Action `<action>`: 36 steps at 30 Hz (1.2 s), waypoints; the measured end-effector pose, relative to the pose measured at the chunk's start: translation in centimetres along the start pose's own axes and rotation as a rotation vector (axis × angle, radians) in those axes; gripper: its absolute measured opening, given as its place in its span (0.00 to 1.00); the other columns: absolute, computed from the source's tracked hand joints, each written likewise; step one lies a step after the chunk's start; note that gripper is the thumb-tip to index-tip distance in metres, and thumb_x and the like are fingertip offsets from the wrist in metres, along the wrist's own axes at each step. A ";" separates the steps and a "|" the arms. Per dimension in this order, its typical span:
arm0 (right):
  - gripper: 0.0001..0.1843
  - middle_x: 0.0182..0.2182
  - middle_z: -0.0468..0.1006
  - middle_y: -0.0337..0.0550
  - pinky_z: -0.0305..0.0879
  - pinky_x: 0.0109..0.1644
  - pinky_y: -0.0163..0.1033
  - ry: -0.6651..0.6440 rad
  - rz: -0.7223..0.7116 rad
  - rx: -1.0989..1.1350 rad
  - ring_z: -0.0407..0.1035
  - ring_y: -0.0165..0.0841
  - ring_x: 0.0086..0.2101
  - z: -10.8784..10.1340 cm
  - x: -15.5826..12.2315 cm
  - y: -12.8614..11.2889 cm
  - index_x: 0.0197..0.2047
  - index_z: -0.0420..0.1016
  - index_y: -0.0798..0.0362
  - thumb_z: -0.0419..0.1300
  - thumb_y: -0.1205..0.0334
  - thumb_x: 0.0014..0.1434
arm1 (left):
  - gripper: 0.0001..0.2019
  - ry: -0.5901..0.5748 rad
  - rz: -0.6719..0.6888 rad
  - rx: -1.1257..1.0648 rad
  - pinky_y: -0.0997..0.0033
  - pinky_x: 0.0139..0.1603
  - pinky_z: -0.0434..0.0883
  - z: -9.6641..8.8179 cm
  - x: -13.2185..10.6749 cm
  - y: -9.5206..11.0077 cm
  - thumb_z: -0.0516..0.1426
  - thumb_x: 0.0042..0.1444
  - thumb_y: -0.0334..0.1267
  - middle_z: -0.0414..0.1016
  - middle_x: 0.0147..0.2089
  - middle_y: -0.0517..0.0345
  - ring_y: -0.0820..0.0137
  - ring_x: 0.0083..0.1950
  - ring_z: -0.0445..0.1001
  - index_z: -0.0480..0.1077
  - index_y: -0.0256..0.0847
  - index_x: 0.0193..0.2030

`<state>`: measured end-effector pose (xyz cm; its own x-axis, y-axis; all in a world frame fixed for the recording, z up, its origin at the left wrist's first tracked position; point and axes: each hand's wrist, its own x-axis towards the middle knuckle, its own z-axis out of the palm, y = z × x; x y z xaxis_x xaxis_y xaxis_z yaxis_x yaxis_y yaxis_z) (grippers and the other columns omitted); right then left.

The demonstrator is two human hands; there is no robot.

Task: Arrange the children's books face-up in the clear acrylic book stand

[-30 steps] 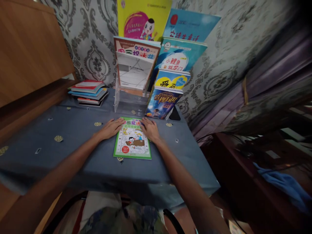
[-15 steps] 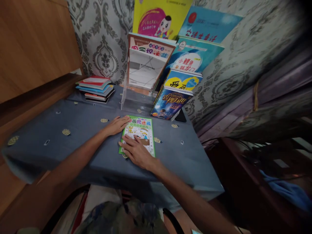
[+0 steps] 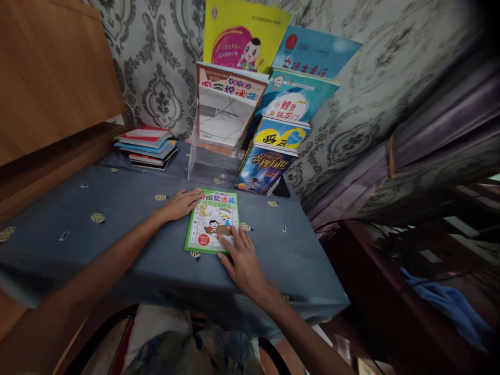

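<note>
A green-bordered picture book (image 3: 211,216) lies face up on the cloth-covered table (image 3: 136,234), its cartoon cover mostly in sight. My left hand (image 3: 182,204) rests flat with fingers stretched out, the fingertips on the book's upper left corner. At the lower right edge of the cover, my right hand (image 3: 244,260) lies with its fingers spread, the tips touching the book. Neither hand grips anything. Behind the book stands a clear acrylic book rack (image 3: 213,172), with a white-covered booklet (image 3: 224,117) in its left part and a dark blue book (image 3: 265,166) at the front right.
A stack of books (image 3: 148,146) lies at the back left of the table. Taller in the rack are a yellow book (image 3: 242,36) and a teal book (image 3: 299,96). A black phone-like object (image 3: 282,188) lies beside the rack. Purple curtains (image 3: 363,156) hang at the right.
My right hand has slid from the middle of the cover to its lower right edge, uncovering more of the picture. My left hand stays at the upper left corner. The view has shifted slightly.
</note>
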<state>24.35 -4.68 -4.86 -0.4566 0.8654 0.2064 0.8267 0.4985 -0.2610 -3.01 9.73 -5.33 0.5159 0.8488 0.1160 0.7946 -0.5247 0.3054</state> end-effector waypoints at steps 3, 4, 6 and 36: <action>0.26 0.69 0.59 0.58 0.55 0.67 0.68 -0.006 -0.026 0.065 0.49 0.56 0.69 0.2 -0.6 -2.7 0.66 0.67 0.47 0.59 0.58 0.66 | 0.24 -0.004 0.006 0.031 0.56 0.71 0.56 -0.5 0.7 0.4 0.42 0.70 0.43 0.62 0.72 0.49 0.63 0.74 0.57 0.63 0.41 0.68; 0.26 0.69 0.60 0.59 0.53 0.67 0.70 -0.024 -0.046 0.089 0.50 0.56 0.69 0.2 -0.8 -3.8 0.66 0.67 0.47 0.60 0.58 0.65 | 0.23 -0.003 -0.001 0.054 0.56 0.70 0.57 -0.8 1.0 0.9 0.43 0.70 0.43 0.63 0.71 0.47 0.62 0.73 0.59 0.65 0.39 0.66; 0.25 0.68 0.62 0.60 0.51 0.66 0.73 -0.074 -0.115 0.146 0.52 0.57 0.68 0.1 -0.9 -6.0 0.64 0.69 0.49 0.60 0.58 0.64 | 0.22 -0.002 -0.027 0.110 0.56 0.68 0.60 -1.2 1.6 2.4 0.45 0.69 0.44 0.66 0.69 0.43 0.58 0.71 0.62 0.69 0.37 0.61; 0.19 0.50 0.82 0.47 0.72 0.57 0.50 0.266 0.202 0.713 0.76 0.42 0.51 -2.8 1.2 2.9 0.55 0.78 0.49 0.53 0.52 0.68 | 0.16 -0.055 -0.099 0.172 0.64 0.39 0.69 -3.6 1.2 13.0 0.48 0.65 0.38 0.81 0.37 0.49 0.60 0.40 0.78 0.77 0.41 0.35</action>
<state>27.15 -2.37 -2.78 -0.1516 0.9461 0.2862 0.4335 0.3238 -0.8409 6.81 4.14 2.19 0.4454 0.8944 0.0400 0.8828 -0.4462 0.1467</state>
